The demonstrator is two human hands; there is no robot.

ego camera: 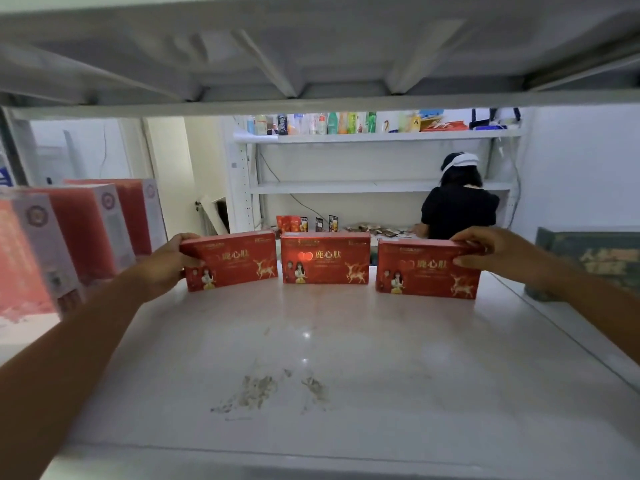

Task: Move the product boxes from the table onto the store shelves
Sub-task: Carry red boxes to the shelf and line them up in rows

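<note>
Step in hand: setting down and lining up on the shelf point(311, 358), i.e. the tail end of a transfer, not a pick-up. Three red product boxes stand upright in a row near the shelf's back edge, fronts facing the camera, small gaps btwn them. The left box point(235, 259) sits a bit turned vs. the others. The middle box point(325, 259) stands free, nothing touching it. The right box point(426, 271) looks approx. square to the middle one.

Left hand point(169, 261): curled round the left end of the left box, fingers over the top, thumb on the front. Right hand point(485, 252): grasps the top right corner of the right box, fingers on top, thumb on the front face. So both hands are grasping and neither has let go.

The table isn't in view, so can't tell how many boxes are left there.

Next move, as I judge it: square the left box w/ the row, even the gaps, then release both ends and draw the arms back w/o clipping anything. The boxes stand on a narrow edge close to the rear lip w/ no visible backstop, so a nudge could tip one off the back.

Same level: tall red-and-white boxes point(86, 230) far left, a dark green box point(595, 258) far right. Bkgd: another person point(457, 209) at far shelving.
</note>
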